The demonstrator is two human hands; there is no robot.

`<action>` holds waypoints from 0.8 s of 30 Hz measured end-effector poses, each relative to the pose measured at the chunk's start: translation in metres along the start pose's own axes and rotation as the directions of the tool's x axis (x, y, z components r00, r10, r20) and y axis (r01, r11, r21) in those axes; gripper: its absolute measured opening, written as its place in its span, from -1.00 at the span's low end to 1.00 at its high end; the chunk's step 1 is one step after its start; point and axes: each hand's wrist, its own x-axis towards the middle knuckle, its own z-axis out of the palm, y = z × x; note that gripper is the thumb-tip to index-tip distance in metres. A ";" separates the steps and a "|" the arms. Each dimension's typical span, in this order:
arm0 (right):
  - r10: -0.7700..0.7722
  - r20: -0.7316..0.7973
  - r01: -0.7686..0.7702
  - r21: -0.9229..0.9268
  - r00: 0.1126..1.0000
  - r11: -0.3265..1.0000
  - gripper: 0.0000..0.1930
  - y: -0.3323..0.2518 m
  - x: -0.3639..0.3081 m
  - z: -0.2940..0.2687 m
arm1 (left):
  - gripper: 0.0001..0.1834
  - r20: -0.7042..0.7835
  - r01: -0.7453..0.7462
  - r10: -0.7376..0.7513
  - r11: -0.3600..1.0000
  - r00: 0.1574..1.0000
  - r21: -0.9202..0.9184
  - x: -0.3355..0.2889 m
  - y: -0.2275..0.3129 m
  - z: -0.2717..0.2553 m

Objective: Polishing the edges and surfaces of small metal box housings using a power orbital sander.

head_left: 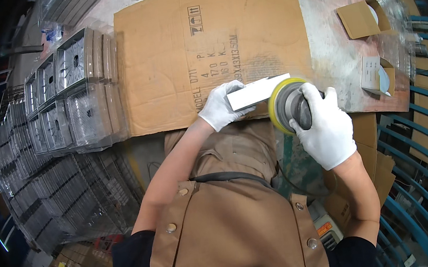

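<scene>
My left hand (pixel 221 107), in a white glove, is closed around one end of a flat, bright rectangular metal-looking piece (pixel 251 93), held tilted over the front edge of the cardboard sheet (pixel 159 61). A round disc sander (pixel 294 105), dark grey with a yellow rim, sits in my right hand (pixel 330 129), also white-gloved, with fingers and thumb wrapped round its body. The sander's rim meets or overlaps the piece's right end; I cannot tell whether its face presses on it. My left fingers beneath the piece are partly hidden.
Square metal parts in clear plastic trays (pixel 74 59) are stacked at the left. An open brown box (pixel 357 21) and a white box (pixel 371 74) stand on the table's right side. Blue curved-looking bars (pixel 422 130) run along the far right.
</scene>
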 end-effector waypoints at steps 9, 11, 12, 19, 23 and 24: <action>-0.013 0.041 0.012 0.031 0.999 0.999 -0.30 0.010 -0.008 -0.013 | -0.53 -0.024 0.024 -0.025 0.997 0.999 -0.071 0.001 0.004 0.000; 0.013 0.051 -0.016 0.058 0.999 0.998 -0.28 0.023 -0.020 -0.016 | -0.53 -0.023 0.040 -0.040 0.999 0.999 -0.034 0.000 0.007 0.001; 0.047 0.066 -0.052 0.083 0.997 0.995 -0.26 0.028 -0.025 -0.018 | -0.53 -0.024 0.036 -0.037 0.999 0.999 -0.031 0.001 0.008 0.001; -0.076 -0.041 0.081 0.123 0.996 0.989 -0.29 0.007 0.007 -0.017 | -0.55 -0.036 0.091 -0.099 0.977 0.994 -0.192 0.001 0.010 0.002; -0.126 0.088 0.116 0.115 0.988 0.987 -0.35 0.000 0.033 -0.014 | -0.56 -0.024 0.061 -0.063 0.995 0.998 -0.077 0.003 0.006 0.000; -0.130 0.087 0.120 0.117 0.988 0.986 -0.35 0.002 0.035 -0.015 | -0.56 -0.019 0.056 -0.058 0.995 0.998 -0.082 0.000 0.007 -0.001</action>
